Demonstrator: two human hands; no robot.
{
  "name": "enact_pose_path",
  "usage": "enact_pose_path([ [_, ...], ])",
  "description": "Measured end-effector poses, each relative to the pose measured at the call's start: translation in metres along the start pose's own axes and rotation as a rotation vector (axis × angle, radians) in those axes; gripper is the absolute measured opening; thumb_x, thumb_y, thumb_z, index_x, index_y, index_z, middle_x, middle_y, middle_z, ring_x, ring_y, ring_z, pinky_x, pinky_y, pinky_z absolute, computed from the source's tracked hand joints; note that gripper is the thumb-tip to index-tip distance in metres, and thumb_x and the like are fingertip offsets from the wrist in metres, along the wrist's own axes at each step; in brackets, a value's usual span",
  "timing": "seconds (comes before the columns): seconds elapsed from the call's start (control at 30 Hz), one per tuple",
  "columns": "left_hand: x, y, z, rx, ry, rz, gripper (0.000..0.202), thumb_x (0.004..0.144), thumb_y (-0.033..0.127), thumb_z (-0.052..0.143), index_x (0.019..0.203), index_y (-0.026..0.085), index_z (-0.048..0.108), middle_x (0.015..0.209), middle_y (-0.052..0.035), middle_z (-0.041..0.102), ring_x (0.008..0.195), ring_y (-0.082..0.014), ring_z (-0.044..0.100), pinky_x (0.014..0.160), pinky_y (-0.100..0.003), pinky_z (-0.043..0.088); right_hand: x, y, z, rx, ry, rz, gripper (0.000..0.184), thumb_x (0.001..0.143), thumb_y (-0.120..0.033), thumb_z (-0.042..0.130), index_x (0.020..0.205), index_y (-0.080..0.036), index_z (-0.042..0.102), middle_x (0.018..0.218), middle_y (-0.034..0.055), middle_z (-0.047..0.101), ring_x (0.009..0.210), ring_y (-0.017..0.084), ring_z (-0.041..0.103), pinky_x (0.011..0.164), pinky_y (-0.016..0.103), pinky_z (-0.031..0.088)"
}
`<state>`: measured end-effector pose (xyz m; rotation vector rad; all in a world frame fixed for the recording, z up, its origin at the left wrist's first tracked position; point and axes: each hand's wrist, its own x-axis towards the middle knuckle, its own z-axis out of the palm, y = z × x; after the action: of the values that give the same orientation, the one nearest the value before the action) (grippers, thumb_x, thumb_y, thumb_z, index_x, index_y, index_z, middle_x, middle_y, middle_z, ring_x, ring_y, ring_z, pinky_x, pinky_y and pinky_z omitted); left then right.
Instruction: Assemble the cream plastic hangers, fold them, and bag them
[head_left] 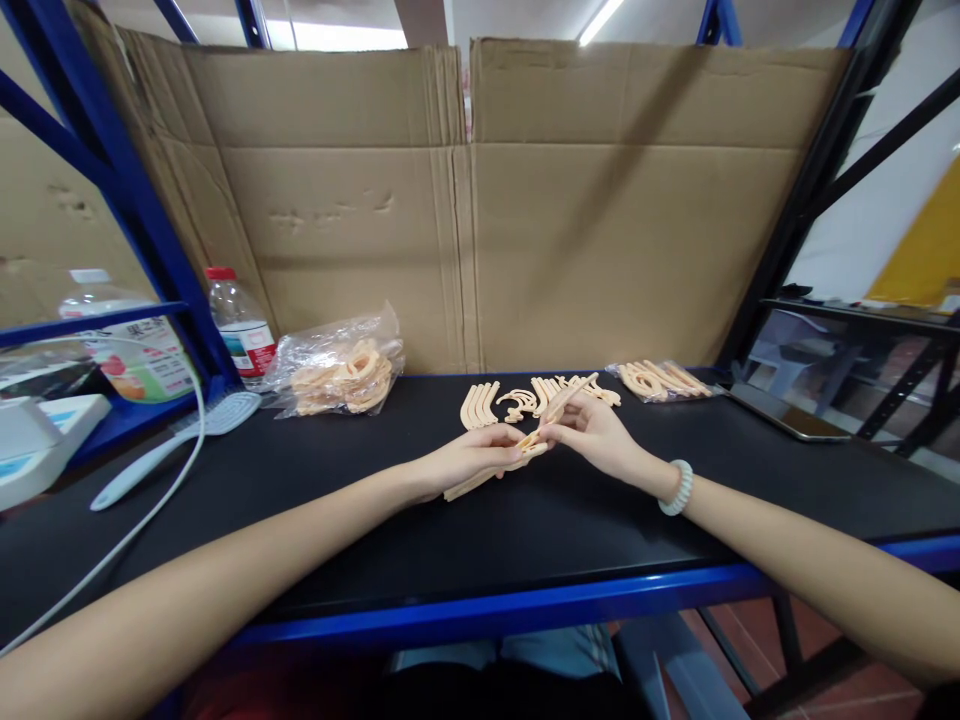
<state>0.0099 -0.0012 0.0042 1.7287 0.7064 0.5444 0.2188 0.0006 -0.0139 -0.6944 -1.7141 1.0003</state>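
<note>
My left hand [472, 458] is closed around a long, thin peach-coloured plastic strip [469, 485] that sticks out below the fingers. My right hand [592, 432] is pinched on another peach strip [571, 394] that points up and to the right. The two strips meet between my fingertips above the black shelf top [337, 520]. Just behind my hands lies a row of several curved peach plastic pieces [517, 400].
A clear bag of peach pieces [341, 375] sits at the back left, a smaller bag [660, 380] at the back right. A water bottle [238, 325], a pale hairbrush [172, 445] and a white cable lie left. A dark tablet [787, 415] lies right. Cardboard walls the back.
</note>
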Motion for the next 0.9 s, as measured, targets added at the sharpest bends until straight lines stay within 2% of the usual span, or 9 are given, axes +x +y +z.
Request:
enact_pose_path([
  [0.13,0.001,0.001,-0.001,0.023,0.018,0.021,0.027,0.075,0.036,0.061,0.092,0.016,0.062,0.082,-0.0004,0.054,0.076,-0.0150,0.048,0.070,-0.025,0.037,-0.001,-0.001,0.000,-0.073,0.000,-0.069,0.020,0.075,-0.030,0.069,0.077,-0.017,0.054,0.072,-0.0005,0.058,0.064,0.012,0.058,0.062,0.028,0.050],
  [0.23,0.002,-0.001,-0.002,0.054,0.068,0.040,0.024,0.076,0.037,0.061,0.087,0.016,0.062,0.078,0.0010,0.053,0.074,-0.0140,0.047,0.069,-0.024,0.036,-0.002,-0.003,0.000,-0.184,-0.009,-0.121,0.018,0.077,-0.031,0.068,0.074,-0.017,0.057,0.075,0.0009,0.058,0.068,0.014,0.057,0.062,0.028,0.047],
  [0.33,0.002,-0.005,-0.004,0.093,0.063,0.058,0.026,0.079,0.040,0.061,0.086,0.015,0.061,0.077,0.0013,0.053,0.071,-0.0126,0.047,0.065,-0.023,0.036,-0.002,-0.005,0.000,-0.307,-0.045,-0.216,0.017,0.081,-0.032,0.065,0.075,-0.017,0.061,0.075,0.0025,0.061,0.071,0.015,0.057,0.065,0.030,0.046],
  [0.43,0.004,-0.010,-0.005,0.139,0.051,0.069,0.030,0.081,0.044,0.059,0.088,0.015,0.060,0.072,0.0019,0.051,0.062,-0.0106,0.045,0.057,-0.021,0.034,-0.002,-0.006,0.000,-0.412,-0.098,-0.317,0.016,0.085,-0.032,0.062,0.078,-0.018,0.065,0.076,0.0037,0.062,0.073,0.016,0.057,0.069,0.032,0.046],
  [0.53,0.005,-0.013,-0.004,0.215,0.063,0.091,0.031,0.085,0.045,0.051,0.092,0.015,0.057,0.063,0.0041,0.048,0.051,-0.0092,0.041,0.050,-0.021,0.032,-0.002,-0.006,-0.001,-0.472,-0.127,-0.355,0.017,0.088,-0.031,0.057,0.083,-0.018,0.066,0.080,0.0049,0.063,0.075,0.017,0.058,0.070,0.033,0.046],
  [0.6,0.005,-0.013,-0.003,0.345,0.107,0.147,0.029,0.088,0.042,0.044,0.091,0.015,0.056,0.061,0.0040,0.049,0.052,-0.0101,0.044,0.052,-0.022,0.034,-0.001,-0.005,-0.001,-0.496,-0.115,-0.367,0.016,0.089,-0.031,0.056,0.084,-0.019,0.066,0.081,0.0049,0.064,0.076,0.017,0.058,0.071,0.033,0.046],
  [0.7,0.005,-0.011,-0.001,0.574,0.172,0.247,0.027,0.091,0.035,0.040,0.086,0.015,0.058,0.068,0.0014,0.053,0.064,-0.0123,0.049,0.063,-0.023,0.038,-0.001,-0.004,0.000,-0.519,-0.087,-0.370,0.013,0.089,-0.027,0.056,0.084,-0.019,0.065,0.078,0.0038,0.064,0.074,0.016,0.059,0.069,0.031,0.047],
  [0.8,0.006,-0.010,-0.002,0.669,0.167,0.256,0.028,0.093,0.032,0.037,0.081,0.016,0.057,0.065,0.0017,0.052,0.063,-0.0124,0.048,0.063,-0.023,0.037,-0.001,-0.002,0.001,-0.549,-0.081,-0.387,0.012,0.089,-0.021,0.055,0.081,-0.019,0.063,0.077,0.0035,0.063,0.073,0.016,0.059,0.068,0.030,0.047],
  [0.9,0.006,-0.010,-0.003,0.710,0.135,0.252,0.030,0.094,0.032,0.035,0.074,0.016,0.052,0.061,0.0025,0.050,0.059,-0.0120,0.046,0.060,-0.023,0.036,-0.001,-0.001,0.001,-0.607,-0.096,-0.463,0.016,0.090,-0.017,0.050,0.079,-0.017,0.061,0.077,0.0044,0.062,0.073,0.016,0.059,0.068,0.030,0.047],
])
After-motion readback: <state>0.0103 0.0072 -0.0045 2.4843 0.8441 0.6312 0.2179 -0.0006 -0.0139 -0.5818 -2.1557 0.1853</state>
